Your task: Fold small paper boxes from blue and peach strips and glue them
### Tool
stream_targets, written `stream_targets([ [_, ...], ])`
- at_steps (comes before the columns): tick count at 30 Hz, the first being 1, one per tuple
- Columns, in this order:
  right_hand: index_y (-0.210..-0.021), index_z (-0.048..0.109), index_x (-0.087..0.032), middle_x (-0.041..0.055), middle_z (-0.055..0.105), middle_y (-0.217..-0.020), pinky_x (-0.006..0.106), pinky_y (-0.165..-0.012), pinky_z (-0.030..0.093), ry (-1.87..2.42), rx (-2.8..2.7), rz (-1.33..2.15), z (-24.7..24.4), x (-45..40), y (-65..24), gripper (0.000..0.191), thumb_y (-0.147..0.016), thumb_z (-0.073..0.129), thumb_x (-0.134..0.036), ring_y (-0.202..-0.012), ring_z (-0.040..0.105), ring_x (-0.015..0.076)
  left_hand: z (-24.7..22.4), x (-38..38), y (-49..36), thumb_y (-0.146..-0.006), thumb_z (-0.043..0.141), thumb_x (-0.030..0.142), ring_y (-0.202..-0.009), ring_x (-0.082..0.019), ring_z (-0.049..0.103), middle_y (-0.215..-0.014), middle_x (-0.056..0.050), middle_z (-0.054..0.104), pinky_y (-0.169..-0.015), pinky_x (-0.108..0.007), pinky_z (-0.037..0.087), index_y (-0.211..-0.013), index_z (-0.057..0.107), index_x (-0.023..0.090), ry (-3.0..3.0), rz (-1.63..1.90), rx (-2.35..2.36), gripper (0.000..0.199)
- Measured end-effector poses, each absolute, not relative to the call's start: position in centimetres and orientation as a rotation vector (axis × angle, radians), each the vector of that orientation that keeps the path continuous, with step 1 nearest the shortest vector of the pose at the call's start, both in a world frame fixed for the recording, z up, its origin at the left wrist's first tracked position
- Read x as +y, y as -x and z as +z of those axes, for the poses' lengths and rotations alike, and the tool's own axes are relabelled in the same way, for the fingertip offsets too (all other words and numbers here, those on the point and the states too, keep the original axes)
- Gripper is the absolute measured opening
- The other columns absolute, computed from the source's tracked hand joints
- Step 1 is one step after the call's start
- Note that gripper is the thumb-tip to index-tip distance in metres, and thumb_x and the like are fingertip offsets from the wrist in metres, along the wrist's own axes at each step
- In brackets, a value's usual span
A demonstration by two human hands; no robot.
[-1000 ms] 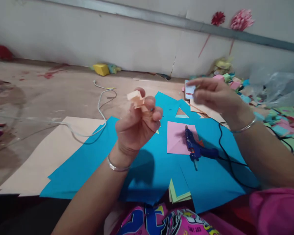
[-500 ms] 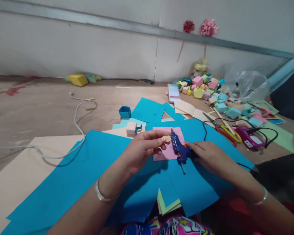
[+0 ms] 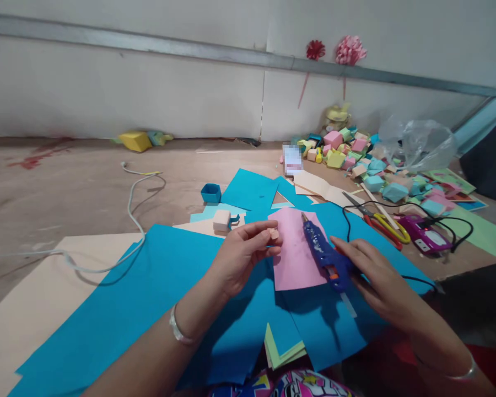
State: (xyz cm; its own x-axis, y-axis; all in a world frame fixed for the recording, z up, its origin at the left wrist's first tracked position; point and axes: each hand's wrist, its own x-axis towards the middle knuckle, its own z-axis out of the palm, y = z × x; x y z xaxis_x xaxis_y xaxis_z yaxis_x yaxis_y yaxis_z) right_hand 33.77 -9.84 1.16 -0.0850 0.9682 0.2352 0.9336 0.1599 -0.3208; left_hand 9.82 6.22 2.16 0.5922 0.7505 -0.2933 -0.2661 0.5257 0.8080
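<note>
Between the thumb and fingers of my left hand (image 3: 248, 251) is a small folded strip of peach paper (image 3: 274, 234). My right hand (image 3: 376, 275) grips a blue glue gun (image 3: 320, 245), its nozzle pointing up and away from me, with a pale glue stick (image 3: 349, 305) poking out of its rear end. A pink sheet (image 3: 291, 264) lies beneath the glue gun, on top of large blue paper (image 3: 182, 264). Beyond my left hand sits a small peach paper box (image 3: 222, 220) with a blue curl on its side. An open blue paper box (image 3: 211, 193) stands farther back.
Scissors (image 3: 366, 209) with red and yellow handles lie to the right, near a purple power strip (image 3: 427, 234) with black cords. Several coloured paper boxes (image 3: 334, 160) are piled by the wall. A white cable (image 3: 130, 204) runs across the left side.
The glue gun has moved right and towards me, away from the peach paper strip. My left hand keeps hold of the strip. The pink sheet has shifted and its edge is lifted.
</note>
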Motion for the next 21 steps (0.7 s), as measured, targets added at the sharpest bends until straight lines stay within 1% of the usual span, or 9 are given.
stream_targets([
  [3, -0.152, 0.033, -0.026, 0.0117, 0.056, -0.109, 0.037, -0.081, 0.053, 1.786, -2.12, 0.107, 0.3, -9.2, -33.4, 0.06, -0.095, 0.044, -0.014, -0.096, 0.057, 0.0244, 1.9, 6.0, -9.9, -0.077, 0.077, 0.03, -0.08, -0.018, 0.068, -0.085, -0.007, 0.071, -0.077, -0.034, 0.056, -0.102, 0.071, 0.015, -0.999, 0.809, 0.76, 0.03],
  [5, -0.15, 0.038, -0.022, 0.0125, 0.056, -0.108, 0.038, -0.081, 0.053, 1.809, -2.152, 0.069, -0.4, -8.8, -33.1, 0.059, -0.093, 0.044, -0.009, -0.095, 0.056, 0.0248, 1.7, 6.2, -9.8, -0.082, 0.07, 0.03, -0.084, -0.02, 0.067, -0.088, -0.007, 0.07, -0.079, -0.037, 0.054, -0.103, 0.07, 0.017, -1.306, 0.884, 0.868, 0.025],
  [6, -0.149, 0.04, -0.02, 0.0128, 0.056, -0.106, 0.039, -0.081, 0.053, 1.831, -2.163, 0.048, -0.7, -8.6, -33.1, 0.058, -0.092, 0.043, -0.008, -0.094, 0.055, 0.0251, 1.5, 6.3, -9.8, -0.083, 0.067, 0.028, -0.085, -0.021, 0.066, -0.089, -0.007, 0.07, -0.079, -0.037, 0.052, -0.101, 0.07, 0.018, -1.513, 0.874, 0.929, 0.021],
  [8, -0.146, 0.043, -0.018, 0.0129, 0.056, -0.103, 0.04, -0.079, 0.053, 1.872, -2.181, 0.015, -1.2, -8.6, -32.9, 0.055, -0.092, 0.043, -0.007, -0.092, 0.055, 0.0256, 1.2, 6.6, -9.6, -0.084, 0.061, 0.025, -0.086, -0.024, 0.064, -0.092, -0.01, 0.069, -0.078, -0.038, 0.048, -0.094, 0.071, 0.017, -1.937, 0.731, 1.004, 0.016],
  [10, -0.145, 0.045, -0.017, 0.013, 0.057, -0.102, 0.041, -0.078, 0.053, 1.886, -2.198, 0.003, -1.4, -8.6, -33.0, 0.053, -0.093, 0.044, -0.009, -0.091, 0.055, 0.0262, 1.1, 6.7, -9.5, -0.087, 0.055, 0.023, -0.09, -0.027, 0.063, -0.096, -0.014, 0.069, -0.077, -0.039, 0.044, -0.094, 0.07, 0.015, -2.224, 0.531, 0.992, 0.019],
  [13, -0.145, 0.045, -0.019, 0.0129, 0.057, -0.102, 0.041, -0.076, 0.054, 1.863, -2.195, 0.071, -1.5, -8.7, -33.5, 0.051, -0.094, 0.047, -0.014, -0.091, 0.057, 0.0265, 1.2, 6.6, -9.4, -0.091, 0.047, 0.022, -0.093, -0.028, 0.062, -0.103, -0.016, 0.068, -0.075, -0.037, 0.041, -0.102, 0.068, 0.014, -2.362, 0.392, 0.933, 0.025],
  [17, -0.148, 0.04, -0.029, 0.0109, 0.06, -0.111, 0.04, -0.082, 0.056, 1.763, -2.108, 0.32, -0.5, -9.0, -35.3, 0.051, -0.098, 0.044, -0.021, -0.097, 0.062, 0.0242, 1.5, 6.1, -9.7, -0.091, 0.045, 0.021, -0.081, -0.026, 0.059, -0.097, -0.015, 0.066, -0.067, -0.035, 0.038, -0.095, 0.068, 0.015, -2.407, 0.356, 0.919, 0.024],
  [19, -0.146, 0.042, -0.034, 0.0097, 0.061, -0.119, 0.043, -0.086, 0.056, 1.774, -1.982, 0.264, 0.9, -10.0, -36.1, 0.049, -0.097, 0.047, -0.026, -0.106, 0.063, 0.0267, 1.3, 6.0, -9.8, -0.09, 0.045, 0.02, -0.075, -0.023, 0.057, -0.093, -0.014, 0.065, -0.066, -0.034, 0.037, -0.09, 0.068, 0.014, -2.42, 0.342, 0.909, 0.024],
  [21, -0.144, 0.044, -0.038, 0.0091, 0.063, -0.121, 0.046, -0.084, 0.057, 1.812, -1.809, 0.112, 2.9, -11.8, -36.4, 0.049, -0.096, 0.05, -0.031, -0.108, 0.063, 0.0308, 1.1, 5.9, -9.8, -0.09, 0.045, 0.019, -0.073, -0.022, 0.056, -0.094, -0.014, 0.065, -0.065, -0.034, 0.037, -0.088, 0.068, 0.014, -2.417, 0.352, 0.903, 0.023],
])
